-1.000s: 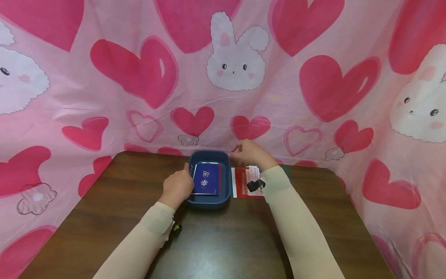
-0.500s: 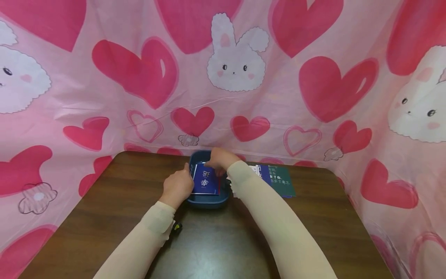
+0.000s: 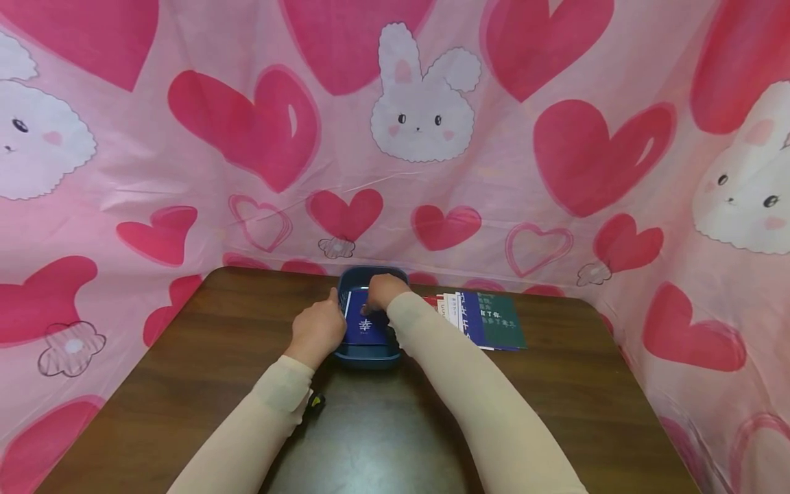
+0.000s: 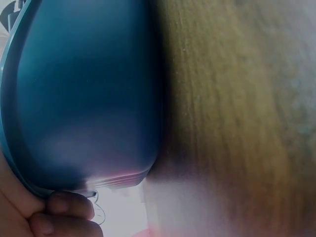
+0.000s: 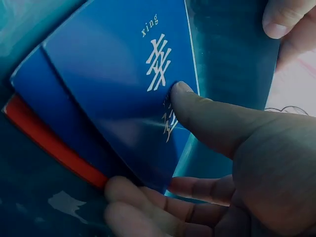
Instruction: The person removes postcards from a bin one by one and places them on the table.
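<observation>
A dark blue plastic bin (image 3: 369,356) stands at the back of the table. My left hand (image 3: 317,328) grips its left rim; in the left wrist view the fingers (image 4: 69,212) curl at the edge of the bin (image 4: 94,94). Inside lies a small stack of cards. My right hand (image 3: 386,291) reaches into the bin and pinches the top blue card (image 5: 118,69), white characters on its face. In the right wrist view the thumb (image 5: 207,116) presses on its face and the fingers lie beneath. Another blue card (image 5: 37,74) and a red card (image 5: 54,145) show under it.
Right of the bin, several overlapping cards lie fanned out: red and white ones (image 3: 452,309), a blue one (image 3: 472,322) and a dark green one (image 3: 505,322). The brown wooden table (image 3: 204,384) meets a pink heart-and-rabbit cloth (image 3: 426,178) behind.
My right hand has moved left and down from above the bin's right rim into the bin, taking hold of the blue card. The left hand has stayed at the rim.
</observation>
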`<move>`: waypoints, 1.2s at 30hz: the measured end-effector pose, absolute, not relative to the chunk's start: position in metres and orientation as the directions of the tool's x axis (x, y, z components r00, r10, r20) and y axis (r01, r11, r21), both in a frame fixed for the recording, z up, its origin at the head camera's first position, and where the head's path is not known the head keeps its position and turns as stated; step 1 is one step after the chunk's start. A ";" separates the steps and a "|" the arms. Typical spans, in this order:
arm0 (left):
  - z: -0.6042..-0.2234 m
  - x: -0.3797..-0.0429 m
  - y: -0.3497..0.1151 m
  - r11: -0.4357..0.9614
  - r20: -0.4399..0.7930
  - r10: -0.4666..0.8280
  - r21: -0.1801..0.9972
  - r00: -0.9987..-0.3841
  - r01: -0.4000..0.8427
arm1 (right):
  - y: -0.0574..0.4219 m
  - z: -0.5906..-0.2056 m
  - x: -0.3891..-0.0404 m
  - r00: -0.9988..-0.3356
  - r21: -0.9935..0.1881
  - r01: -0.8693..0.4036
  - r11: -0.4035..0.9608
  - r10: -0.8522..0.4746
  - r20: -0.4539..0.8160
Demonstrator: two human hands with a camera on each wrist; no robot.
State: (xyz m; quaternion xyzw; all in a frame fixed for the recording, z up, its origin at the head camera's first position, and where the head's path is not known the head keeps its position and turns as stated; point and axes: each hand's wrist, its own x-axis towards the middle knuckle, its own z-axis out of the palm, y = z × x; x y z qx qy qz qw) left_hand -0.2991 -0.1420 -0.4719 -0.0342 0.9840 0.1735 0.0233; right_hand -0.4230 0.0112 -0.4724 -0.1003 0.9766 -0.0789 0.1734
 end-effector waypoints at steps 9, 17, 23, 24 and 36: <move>-0.472 -0.300 -0.143 0.935 -0.089 -0.068 0.343 -0.994 -0.095 | 0.026 -0.467 -0.417 -0.930 -0.357 -0.203 0.912 -0.293 -0.219; -0.473 -0.302 -0.143 0.932 -0.068 -0.074 0.351 -0.995 -0.093 | 0.049 -0.426 -0.399 -0.938 -0.637 -0.130 0.760 -0.302 -0.169; -0.473 -0.302 -0.144 0.934 -0.053 -0.068 0.347 -0.996 -0.082 | 0.081 -0.416 -0.395 -0.937 -0.763 -0.033 0.646 -0.285 -0.201; -0.473 -0.301 -0.144 0.934 -0.056 -0.064 0.348 -0.996 -0.080 | 0.088 -0.415 -0.394 -0.934 -0.784 -0.021 0.620 -0.292 -0.206; -0.472 -0.298 -0.140 0.932 -0.077 -0.068 0.351 -0.995 -0.091 | 0.178 -0.424 -0.381 -0.943 -0.887 -0.052 0.458 -0.314 -0.106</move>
